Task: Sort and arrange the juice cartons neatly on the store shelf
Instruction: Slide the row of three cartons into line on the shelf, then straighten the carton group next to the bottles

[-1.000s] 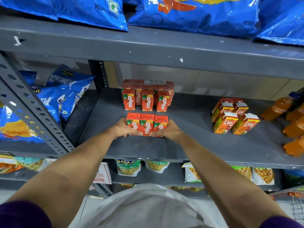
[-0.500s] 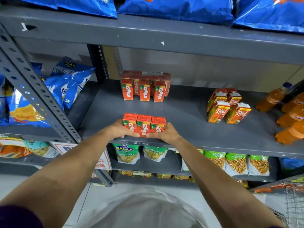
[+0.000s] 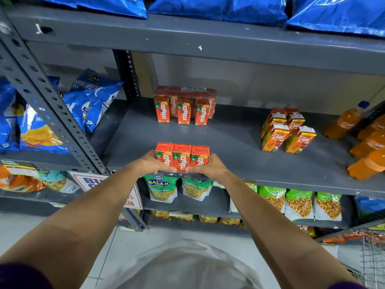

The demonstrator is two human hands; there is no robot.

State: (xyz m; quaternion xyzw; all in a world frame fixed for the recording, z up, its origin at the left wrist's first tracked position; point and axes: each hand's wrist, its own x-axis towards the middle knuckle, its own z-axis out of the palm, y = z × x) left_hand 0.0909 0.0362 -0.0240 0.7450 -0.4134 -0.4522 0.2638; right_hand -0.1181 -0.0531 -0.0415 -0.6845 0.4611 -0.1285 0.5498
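Grey store shelf (image 3: 239, 147): we clamp three Maaza cartons (image 3: 181, 156) between left hand (image 3: 154, 164) and right hand (image 3: 210, 167), row running left-right, back stack (image 3: 184, 106) straight ahead.

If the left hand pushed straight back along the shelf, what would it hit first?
Likely the rear Maaza cartons. The left hand already grips the front row; bare shelf lies between. Depth is hard to judge.
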